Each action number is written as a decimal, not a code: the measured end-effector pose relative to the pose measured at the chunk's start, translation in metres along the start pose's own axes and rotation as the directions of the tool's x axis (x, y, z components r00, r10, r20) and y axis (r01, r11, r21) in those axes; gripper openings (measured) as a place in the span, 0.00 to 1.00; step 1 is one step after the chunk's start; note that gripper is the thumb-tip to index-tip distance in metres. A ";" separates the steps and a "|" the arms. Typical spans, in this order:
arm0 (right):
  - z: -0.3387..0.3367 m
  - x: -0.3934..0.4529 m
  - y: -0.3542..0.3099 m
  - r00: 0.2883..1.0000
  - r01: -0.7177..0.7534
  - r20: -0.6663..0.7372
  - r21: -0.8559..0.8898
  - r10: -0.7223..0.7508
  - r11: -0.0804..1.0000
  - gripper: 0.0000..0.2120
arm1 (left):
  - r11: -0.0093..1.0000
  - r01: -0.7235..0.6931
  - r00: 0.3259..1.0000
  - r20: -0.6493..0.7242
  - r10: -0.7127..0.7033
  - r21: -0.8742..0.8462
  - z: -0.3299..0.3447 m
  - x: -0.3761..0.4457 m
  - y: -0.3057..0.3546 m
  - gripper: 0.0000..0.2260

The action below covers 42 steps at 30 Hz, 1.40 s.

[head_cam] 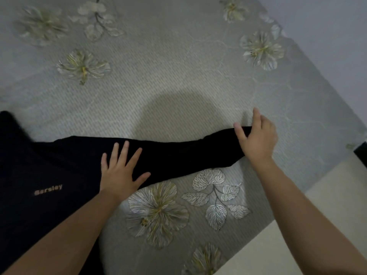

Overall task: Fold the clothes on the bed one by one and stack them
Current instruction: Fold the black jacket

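Beneath both hands, a grey floral bedspread point(178, 76); left hand point(121, 171) flat on black garment point(178, 155), right hand point(258, 135) pinching its end; pale floor point(327, 205) beyond right wrist.

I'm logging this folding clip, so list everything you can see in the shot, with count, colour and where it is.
black garment: one, black with a small pale logo, spread over the left of the bed, its sleeve stretched out to the right
bedspread: one, grey-green with pale flower and leaf print, covers the bed
floor: pale cream, lower right beside the bed
wall: pale, upper right
dark object: one, black, right edge, cannot tell what
left hand: flat on the sleeve
right hand: grips the sleeve end
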State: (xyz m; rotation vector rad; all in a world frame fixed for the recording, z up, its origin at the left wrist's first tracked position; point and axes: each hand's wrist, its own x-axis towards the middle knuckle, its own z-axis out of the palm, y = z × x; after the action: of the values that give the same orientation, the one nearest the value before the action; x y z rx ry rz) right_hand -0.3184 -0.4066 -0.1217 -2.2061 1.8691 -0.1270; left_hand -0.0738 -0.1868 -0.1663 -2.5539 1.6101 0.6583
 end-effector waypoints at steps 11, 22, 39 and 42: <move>0.032 -0.081 -0.098 0.993 -0.120 0.069 0.520 0.099 0.846 0.29 | 0.981 0.039 0.983 -0.170 -0.073 -0.192 -0.013 -0.045 -0.046 0.34; 0.063 -0.295 -0.365 0.847 0.370 0.078 0.623 -0.525 0.689 0.31 | 0.755 0.571 0.734 -0.211 -0.646 -0.324 -0.001 -0.257 -0.289 0.27; 0.152 -0.437 -0.528 0.758 0.592 -0.027 0.447 -0.651 0.671 0.27 | 0.447 0.520 0.477 -0.187 -0.859 -0.728 0.026 -0.378 -0.463 0.30; 0.181 -0.460 -0.530 0.550 0.670 0.346 0.362 -0.760 0.649 0.31 | 0.553 0.531 0.524 -0.264 -0.810 -0.642 0.006 -0.377 -0.524 0.30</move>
State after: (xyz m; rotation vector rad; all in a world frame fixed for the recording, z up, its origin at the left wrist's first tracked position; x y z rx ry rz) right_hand 0.1500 0.1466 -0.1254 -2.4303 0.5742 0.0892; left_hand 0.2427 0.3746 -0.1230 -3.6213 0.2171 0.2569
